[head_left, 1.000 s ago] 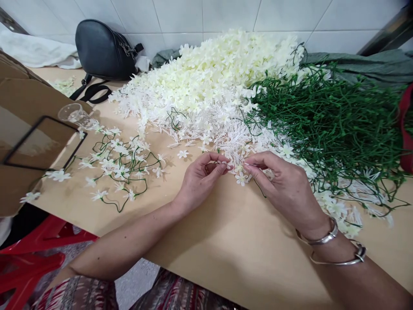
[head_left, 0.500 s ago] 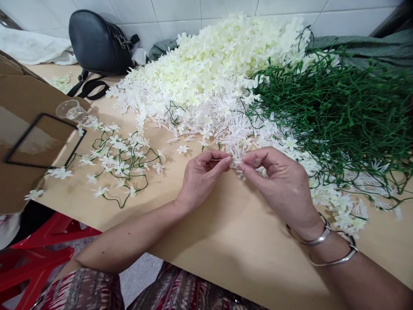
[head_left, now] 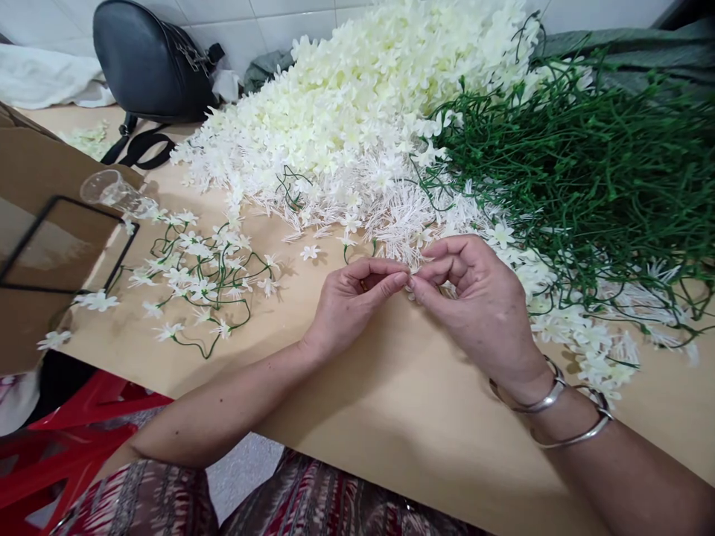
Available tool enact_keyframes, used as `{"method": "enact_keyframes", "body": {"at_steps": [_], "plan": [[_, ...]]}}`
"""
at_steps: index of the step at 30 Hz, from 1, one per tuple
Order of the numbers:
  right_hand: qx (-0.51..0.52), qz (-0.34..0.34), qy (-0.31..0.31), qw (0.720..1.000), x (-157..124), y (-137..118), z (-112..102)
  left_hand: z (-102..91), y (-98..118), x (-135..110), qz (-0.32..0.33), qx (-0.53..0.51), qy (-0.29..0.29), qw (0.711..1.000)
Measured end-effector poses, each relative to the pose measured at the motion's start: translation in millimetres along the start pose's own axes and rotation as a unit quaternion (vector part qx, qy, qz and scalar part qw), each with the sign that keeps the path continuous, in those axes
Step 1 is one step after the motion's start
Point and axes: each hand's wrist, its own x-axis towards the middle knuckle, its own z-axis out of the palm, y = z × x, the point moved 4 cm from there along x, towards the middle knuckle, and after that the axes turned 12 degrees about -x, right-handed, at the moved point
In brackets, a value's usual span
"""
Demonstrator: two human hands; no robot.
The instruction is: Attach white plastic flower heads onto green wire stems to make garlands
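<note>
My left hand [head_left: 351, 301] and my right hand [head_left: 480, 305] meet fingertip to fingertip over the tan table [head_left: 402, 417], both pinched shut on a small white artificial flower piece [head_left: 412, 285] that is mostly hidden between the fingers. Just behind the hands lies a big heap of white and cream flower heads [head_left: 363, 126]. A tangle of green plastic stems [head_left: 575, 179] spreads to the right of it. Finished green sprigs with white flowers [head_left: 201, 279] lie on the table to the left of my left hand.
A black bag [head_left: 148, 63] sits at the back left by the tiled wall. A cardboard box [head_left: 39, 246] with a clear plastic cup [head_left: 109, 190] beside it stands at the left edge. Red plastic stools [head_left: 67, 439] are below the table's front-left edge.
Both hands have drawn closer together, fingertips now touching, and the flower below my right fingers is now hidden between the fingers. The view has tilted down slightly.
</note>
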Motion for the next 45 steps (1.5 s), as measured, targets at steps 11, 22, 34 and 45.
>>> {"method": "enact_keyframes", "body": {"at_steps": [11, 22, 34, 45], "plan": [[-0.105, -0.185, -0.003, 0.977, 2.6, -13.5, -12.6, 2.8, -11.3, -5.3, -0.083, -0.133, -0.017, 0.988], [-0.146, -0.13, 0.069, 0.978, 12.8, 6.7, -25.8, -9.8, 25.5, -6.7, 0.204, 0.298, 0.019, 0.932], [-0.059, -0.085, 0.04, 0.994, 13.8, 2.9, -20.0, -27.2, 28.7, 14.2, 0.227, 0.66, 0.039, 0.715], [-0.027, -0.069, 0.03, 0.997, 17.8, 8.8, -20.1, -20.7, 27.4, 16.7, 0.239, 0.703, 0.025, 0.669]]}}
